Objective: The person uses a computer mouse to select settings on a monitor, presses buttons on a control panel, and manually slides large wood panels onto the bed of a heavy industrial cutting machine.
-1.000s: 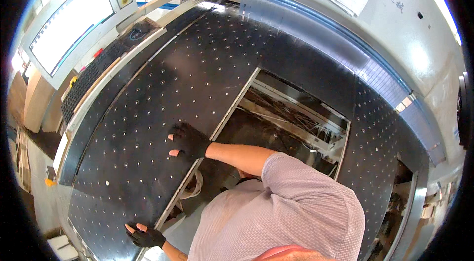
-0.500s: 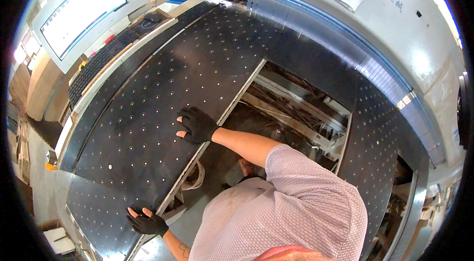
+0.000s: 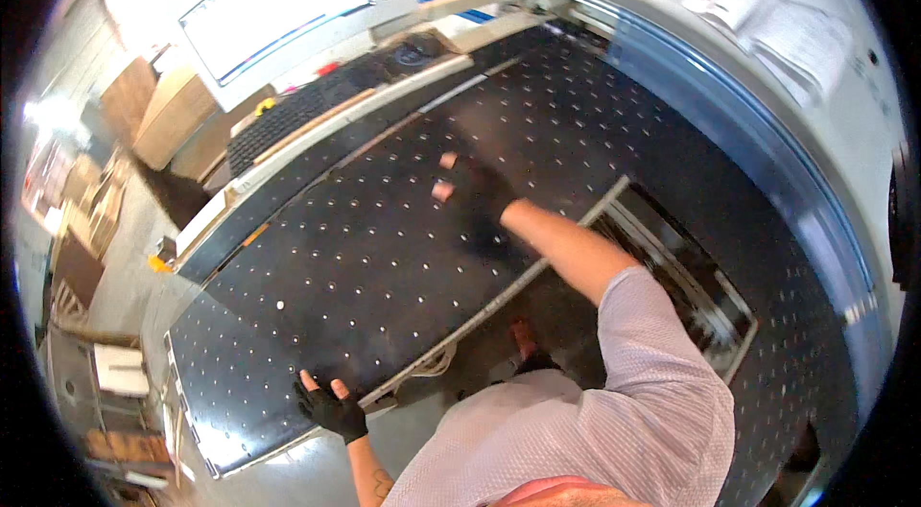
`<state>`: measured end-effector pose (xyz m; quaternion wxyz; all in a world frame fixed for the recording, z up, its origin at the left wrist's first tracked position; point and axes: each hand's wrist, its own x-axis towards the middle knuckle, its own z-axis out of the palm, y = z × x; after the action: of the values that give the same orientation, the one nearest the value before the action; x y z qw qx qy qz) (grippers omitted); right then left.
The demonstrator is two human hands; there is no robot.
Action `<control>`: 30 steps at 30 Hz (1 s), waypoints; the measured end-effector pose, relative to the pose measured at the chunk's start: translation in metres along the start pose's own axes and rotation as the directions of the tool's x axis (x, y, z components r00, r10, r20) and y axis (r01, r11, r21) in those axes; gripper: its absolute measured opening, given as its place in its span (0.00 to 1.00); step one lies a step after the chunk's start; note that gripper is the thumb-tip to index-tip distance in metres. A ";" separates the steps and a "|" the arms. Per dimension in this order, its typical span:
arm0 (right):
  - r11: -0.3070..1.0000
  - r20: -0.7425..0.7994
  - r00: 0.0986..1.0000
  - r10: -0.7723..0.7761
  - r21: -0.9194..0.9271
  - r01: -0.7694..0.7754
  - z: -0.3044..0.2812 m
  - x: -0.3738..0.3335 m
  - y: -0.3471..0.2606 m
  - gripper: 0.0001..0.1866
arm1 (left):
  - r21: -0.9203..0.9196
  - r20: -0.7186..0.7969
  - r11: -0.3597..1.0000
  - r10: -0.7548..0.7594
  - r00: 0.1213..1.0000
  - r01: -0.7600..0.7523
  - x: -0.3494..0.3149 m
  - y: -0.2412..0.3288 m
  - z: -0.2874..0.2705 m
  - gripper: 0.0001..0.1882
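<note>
Before me lies a black machine table (image 3: 374,248) dotted with rows of small pale studs. My left hand (image 3: 333,408), in a black glove with bare fingertips showing, lies at the table's near edge with its fingers apart. Farther along, my right hand (image 3: 477,197) is over the black surface, in the same kind of glove and slightly blurred. Its two bare fingertips point left and stand apart, and I see nothing held in it. Whether it touches the surface I cannot tell. Both hands look open.
A keyboard (image 3: 302,114) and a mouse (image 3: 413,54) lie on a ledge beyond the table, below a bright monitor (image 3: 278,8). Blue strip curtains (image 3: 758,123) hang along the machine at right. An open gap with metal rails (image 3: 686,267) cuts into the table.
My view has turned, so the scene sits farther right and lower. My right hand has moved off the near edge, farther in over the table. My left hand stays by the edge.
</note>
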<state>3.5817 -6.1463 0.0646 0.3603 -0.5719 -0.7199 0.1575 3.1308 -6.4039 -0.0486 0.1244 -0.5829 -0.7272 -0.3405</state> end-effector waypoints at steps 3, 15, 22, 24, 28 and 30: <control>0.975 -0.191 0.961 -0.198 -0.145 0.171 -0.052 0.127 0.035 0.38 | -0.077 0.077 0.997 -0.016 0.997 0.022 0.003 0.055 0.022 0.42; 0.784 -0.018 0.984 -0.178 -0.606 0.131 -0.131 0.439 0.009 0.43 | 0.179 0.094 0.951 -0.272 0.958 0.253 0.018 0.128 0.049 0.41; 0.789 -0.190 0.905 -0.381 -0.577 0.211 -0.117 0.481 0.023 0.37 | 0.102 0.040 0.968 -0.233 0.972 0.228 0.018 0.130 0.057 0.36; 0.783 -0.159 0.916 -0.367 -0.585 0.212 -0.126 0.484 0.006 0.36 | 0.111 0.006 0.974 -0.198 0.980 0.196 0.017 0.128 0.055 0.34; 0.911 -0.335 0.888 -0.314 -0.370 0.182 -0.165 0.525 -0.005 0.32 | 0.124 0.033 0.967 -0.229 0.973 0.223 0.019 0.130 0.055 0.33; 0.972 -0.356 0.930 -0.095 -0.236 0.009 -0.180 0.526 -0.036 0.34 | 0.156 0.029 0.957 -0.251 0.968 0.244 0.017 0.130 0.049 0.34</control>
<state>3.6365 -5.6972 0.3905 0.4229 -0.6095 -0.6690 -0.0458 3.2576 -6.3481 -0.0301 0.1069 -0.4844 -0.8209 -0.2829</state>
